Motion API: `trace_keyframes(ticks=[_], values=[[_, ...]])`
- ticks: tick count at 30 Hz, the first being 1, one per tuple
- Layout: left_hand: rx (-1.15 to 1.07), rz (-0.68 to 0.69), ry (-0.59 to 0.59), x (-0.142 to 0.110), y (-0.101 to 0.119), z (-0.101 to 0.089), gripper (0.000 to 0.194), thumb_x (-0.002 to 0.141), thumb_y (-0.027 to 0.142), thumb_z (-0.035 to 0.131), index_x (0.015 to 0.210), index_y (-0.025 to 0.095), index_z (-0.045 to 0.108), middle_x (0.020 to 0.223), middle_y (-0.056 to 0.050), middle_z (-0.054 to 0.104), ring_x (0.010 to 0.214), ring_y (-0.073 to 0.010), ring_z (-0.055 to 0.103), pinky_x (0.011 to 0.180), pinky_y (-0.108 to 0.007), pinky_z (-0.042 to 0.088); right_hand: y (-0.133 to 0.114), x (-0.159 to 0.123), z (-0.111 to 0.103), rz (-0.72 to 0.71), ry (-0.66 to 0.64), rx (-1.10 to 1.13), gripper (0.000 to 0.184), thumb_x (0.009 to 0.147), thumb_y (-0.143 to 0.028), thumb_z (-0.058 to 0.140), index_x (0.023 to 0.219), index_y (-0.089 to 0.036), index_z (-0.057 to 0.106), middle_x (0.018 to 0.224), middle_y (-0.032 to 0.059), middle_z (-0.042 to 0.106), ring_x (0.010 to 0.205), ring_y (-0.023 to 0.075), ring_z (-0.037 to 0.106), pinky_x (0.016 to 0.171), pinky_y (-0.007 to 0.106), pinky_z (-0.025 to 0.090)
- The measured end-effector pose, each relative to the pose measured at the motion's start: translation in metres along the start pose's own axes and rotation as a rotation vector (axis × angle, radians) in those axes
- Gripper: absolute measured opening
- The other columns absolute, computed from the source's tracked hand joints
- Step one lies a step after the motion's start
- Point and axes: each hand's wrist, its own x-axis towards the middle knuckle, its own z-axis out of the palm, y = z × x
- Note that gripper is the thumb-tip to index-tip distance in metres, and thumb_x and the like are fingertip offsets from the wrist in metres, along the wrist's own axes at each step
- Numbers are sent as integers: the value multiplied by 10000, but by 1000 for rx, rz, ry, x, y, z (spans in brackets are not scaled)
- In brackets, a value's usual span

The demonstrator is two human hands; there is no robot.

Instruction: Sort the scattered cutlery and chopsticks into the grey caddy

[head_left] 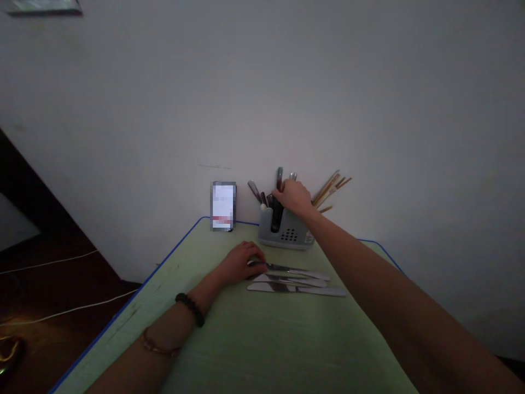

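Observation:
My right hand (296, 197) is over the grey utensil holder (266, 232), its thumb and fingers closed around an upright dark-handled utensil (279, 174). The utensil's lower part shows in the holder's front slot, but its kind is unclear. Resting on the table, my left hand (241, 264) has its thumb and fingers curled at the left end of the farthest table knife (309, 272). Two more table knives, a middle one (303, 282) and the nearest one (320, 291), lie roughly parallel to it, handles pointing right.
Wooden chopsticks (328, 189) lean out of the holder's right side, and a metal utensil handle (254, 189) sticks out at its left. A phone with a lit screen (223, 205) stands near the wall. The pale green table (262, 339) has a blue edge.

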Motion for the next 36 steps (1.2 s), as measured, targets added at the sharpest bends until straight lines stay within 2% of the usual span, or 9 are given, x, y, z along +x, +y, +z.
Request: trace_keyframes(ticks=[6,13,19,24,27,30,32,33,36], values=[[20,17,0,-1,-3,1,202,792,386,647,869,200,652,935,-43,646,912,-197,549,820,-315,419,11,8,-6,-90,198,102,282,881,-318,430,1003,-141,612,926,108,683,845,210,614,724,292,436],[15,13,-8,-1,-6,2,192,796,379,642,863,199,648,933,-43,644,906,-194,550,824,-316,419,20,7,1,-148,-66,90,235,822,-363,597,793,-145,680,793,72,691,752,171,610,662,251,401],[11,20,-8,0,-6,3,208,790,389,645,864,195,652,925,-49,642,901,-199,546,822,-322,421,19,5,6,-133,-60,100,239,810,-368,615,847,-143,682,840,90,696,791,188,624,683,263,421],[9,6,-9,0,-5,2,195,786,375,651,862,196,657,929,-50,646,911,-202,553,824,-322,420,16,-6,0,-104,31,131,316,864,-322,528,1063,-90,607,923,138,679,848,215,618,756,303,440],[1,15,-9,1,-4,2,171,792,349,647,862,194,660,924,-49,652,908,-197,559,833,-321,420,17,-30,-4,-203,192,173,316,846,-236,510,1117,-85,568,941,132,658,880,234,587,818,349,433],[-5,15,-11,1,-6,3,160,807,338,626,875,198,665,917,-45,656,901,-189,556,825,-311,423,27,-72,3,-332,367,260,317,821,-198,493,1120,-116,555,936,113,622,909,240,544,852,381,420],[-6,6,-15,1,-7,3,161,812,336,614,877,198,666,910,-46,657,889,-185,553,820,-309,426,39,-105,16,-311,417,363,301,848,-221,449,1125,-140,534,881,88,601,856,222,539,813,369,436],[-7,3,-16,0,-7,3,162,815,334,607,878,196,666,905,-47,656,884,-185,552,820,-311,428,47,-122,24,-299,376,394,290,865,-231,427,1124,-150,528,872,81,596,844,213,542,802,359,440],[-2,2,-17,1,-5,3,167,827,324,585,882,185,661,899,-55,650,880,-189,555,822,-327,434,69,-161,50,-324,95,327,259,885,-259,432,1097,-172,552,929,91,604,898,213,545,831,351,433]])
